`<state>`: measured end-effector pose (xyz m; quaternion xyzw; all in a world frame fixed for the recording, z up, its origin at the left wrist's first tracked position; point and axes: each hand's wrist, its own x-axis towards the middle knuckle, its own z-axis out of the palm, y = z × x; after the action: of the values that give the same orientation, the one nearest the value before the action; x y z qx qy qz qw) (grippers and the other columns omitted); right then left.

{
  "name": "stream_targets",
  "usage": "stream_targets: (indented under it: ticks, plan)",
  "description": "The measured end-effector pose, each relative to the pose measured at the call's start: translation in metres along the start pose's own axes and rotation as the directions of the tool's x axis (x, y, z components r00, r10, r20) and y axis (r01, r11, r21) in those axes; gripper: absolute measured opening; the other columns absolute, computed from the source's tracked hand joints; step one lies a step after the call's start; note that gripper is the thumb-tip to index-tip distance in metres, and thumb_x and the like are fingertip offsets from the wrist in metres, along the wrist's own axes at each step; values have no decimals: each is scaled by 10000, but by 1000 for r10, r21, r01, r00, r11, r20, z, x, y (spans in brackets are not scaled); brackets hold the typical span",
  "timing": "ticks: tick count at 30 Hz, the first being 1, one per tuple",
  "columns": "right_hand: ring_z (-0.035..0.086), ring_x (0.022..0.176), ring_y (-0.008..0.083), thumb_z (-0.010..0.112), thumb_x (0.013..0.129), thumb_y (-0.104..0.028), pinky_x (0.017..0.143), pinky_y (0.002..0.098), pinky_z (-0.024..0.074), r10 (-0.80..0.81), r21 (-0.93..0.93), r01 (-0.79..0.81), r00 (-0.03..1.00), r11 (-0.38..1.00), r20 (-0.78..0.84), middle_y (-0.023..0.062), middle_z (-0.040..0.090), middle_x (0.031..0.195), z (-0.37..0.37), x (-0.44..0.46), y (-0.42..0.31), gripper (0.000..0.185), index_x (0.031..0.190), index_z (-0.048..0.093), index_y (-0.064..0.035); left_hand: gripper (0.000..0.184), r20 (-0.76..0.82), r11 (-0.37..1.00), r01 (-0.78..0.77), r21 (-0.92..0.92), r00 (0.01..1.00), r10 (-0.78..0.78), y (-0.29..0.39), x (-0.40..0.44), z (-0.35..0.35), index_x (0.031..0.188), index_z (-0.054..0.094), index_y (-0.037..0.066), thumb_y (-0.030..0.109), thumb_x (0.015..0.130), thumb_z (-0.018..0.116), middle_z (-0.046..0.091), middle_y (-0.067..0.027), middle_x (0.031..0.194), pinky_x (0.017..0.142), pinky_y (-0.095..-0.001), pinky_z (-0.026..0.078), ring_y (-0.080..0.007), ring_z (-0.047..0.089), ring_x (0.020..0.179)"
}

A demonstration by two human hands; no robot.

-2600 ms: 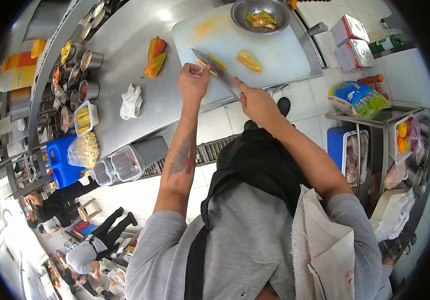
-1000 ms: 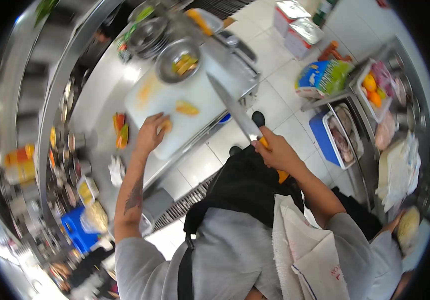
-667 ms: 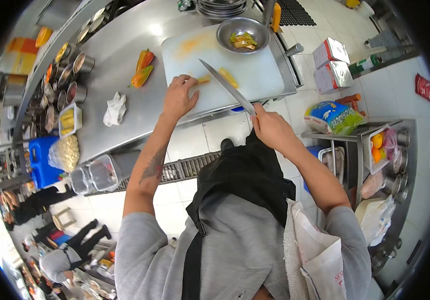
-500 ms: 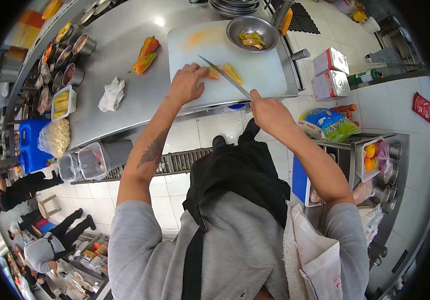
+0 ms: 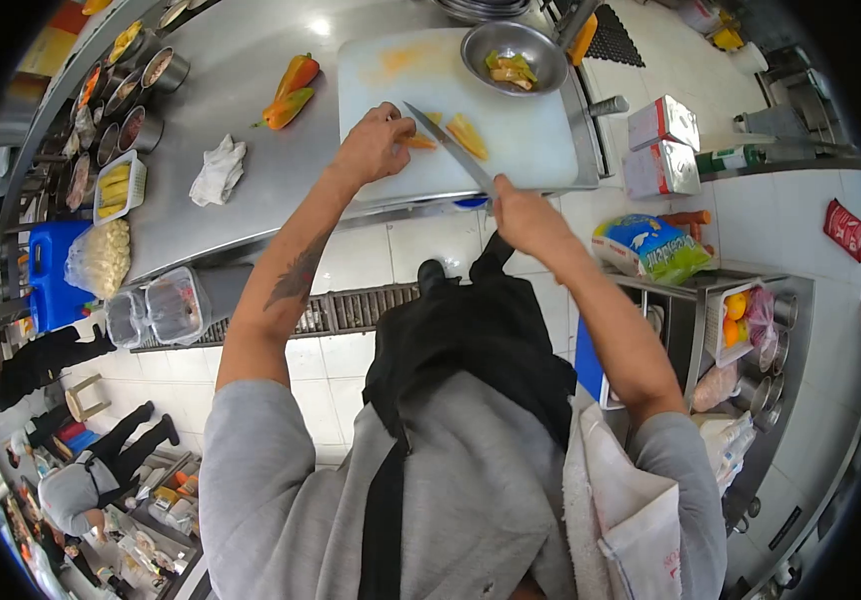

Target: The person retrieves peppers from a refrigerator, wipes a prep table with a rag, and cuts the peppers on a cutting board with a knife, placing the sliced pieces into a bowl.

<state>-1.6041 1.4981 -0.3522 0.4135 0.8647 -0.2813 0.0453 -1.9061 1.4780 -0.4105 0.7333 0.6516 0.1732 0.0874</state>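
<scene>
My right hand [image 5: 533, 222] is wrapped round the handle of a knife [image 5: 459, 152]. The blade slants up and left over a white cutting board [image 5: 531, 150]. On the board's left side, my left hand [image 5: 375, 145] has its fingers curled down on an orange-yellow pepper piece [image 5: 420, 142], largely hidden by the hand. The knife tip is just right of those fingers. Cut yellow pepper strips [image 5: 468, 137] lie on the blade's right side. A metal pan [image 5: 549, 62] holding green and yellow pieces stands at the board's upper right corner.
Two orange-yellow peppers [image 5: 291, 92] and a crumpled white cloth [image 5: 219, 170] lie on the steel counter [image 5: 251, 40]. Several metal containers [image 5: 141, 130] line its left side. A blue jug [image 5: 56, 275] stands at lower left. Other people [image 5: 81, 490] are further off at the left.
My left hand's fingers have drawn in into a tighter curl. The knife has shifted slightly, its tip a little right of before. The whole view has moved slightly.
</scene>
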Motion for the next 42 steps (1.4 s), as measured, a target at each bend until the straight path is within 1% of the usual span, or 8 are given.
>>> stream_targets:
  ticks: [7, 12, 25, 34, 35, 37, 41, 42]
  plan:
    - [706, 894, 503, 480, 957, -44, 807, 599, 551, 19, -157, 1, 992, 988, 129, 328, 708, 909, -44, -44, -26, 240, 1175, 509, 53, 305, 114, 980, 176, -89, 980, -166, 26, -13, -12, 1099, 723, 68, 109, 797, 711, 629, -170, 1060, 930, -436, 567, -358, 665, 1004]
    - [709, 888, 502, 509, 933, -24, 811, 599, 556, -8, -60, 14, 996, 998, 86, 321, 713, 917, 18, 0, -11, 336, 1257, 501, 66, 262, 0, 993, 66, -95, 998, -66, 14, -18, -4, 1073, 712, 71, 121, 816, 693, 634, -148, 1011, 879, -462, 568, -364, 676, 985]
    - [690, 882, 517, 514, 1009, -158, 791, 616, 528, -17, -8, 18, 998, 1000, 54, 327, 699, 887, -15, -35, -30, 316, 1251, 509, 44, 210, -73, 994, -9, -107, 997, 1, 0, -36, -2, 1061, 700, 78, 100, 853, 688, 655, -124, 1067, 868, -440, 572, -354, 681, 963]
    - [664, 827, 551, 535, 1057, -227, 738, 633, 494, 214, 51, -208, 962, 977, -171, 326, 685, 809, -42, -63, 0, 219, 1148, 485, -34, 321, -268, 920, 347, -184, 882, -387, 28, 47, 21, 1144, 720, 92, 39, 835, 653, 671, -155, 1101, 927, -446, 566, -356, 677, 1015]
    - [664, 827, 551, 535, 1057, -227, 738, 633, 494, 233, 63, -225, 955, 972, -181, 326, 685, 809, -43, -66, 6, 219, 1148, 485, -34, 321, -261, 928, 327, -181, 893, -366, 37, 57, 19, 1144, 720, 92, 39, 835, 653, 671, -155, 1101, 927, -446, 566, -356, 677, 1015]
    - [663, 821, 549, 540, 1061, -238, 730, 626, 491, 302, 202, -273, 944, 941, -133, 324, 685, 801, -45, -73, 15, 227, 1148, 485, -36, 299, -224, 977, -206, -58, 956, 188, 52, 63, 23, 1118, 709, 70, 15, 832, 644, 680, -116, 1124, 953, -451, 534, -342, 664, 1057]
    - [672, 840, 540, 544, 1078, -273, 712, 573, 501, 390, 292, -358, 919, 887, -60, 298, 694, 850, -60, -87, 7, 281, 1192, 491, -21, 345, 102, 918, -351, 184, 936, 337, 69, 53, 23, 1149, 728, 81, 0, 827, 632, 694, -105, 1107, 994, -428, 521, -335, 659, 1079]
    - [669, 835, 539, 549, 1067, -249, 724, 591, 501, 283, 247, -238, 944, 939, -169, 295, 699, 849, -56, -92, 13, 258, 1161, 481, -19, 317, 147, 936, -301, 181, 949, 277, 69, 45, 17, 1135, 738, 84, 21, 839, 645, 699, -100, 1089, 976, -438, 524, -327, 661, 1073]
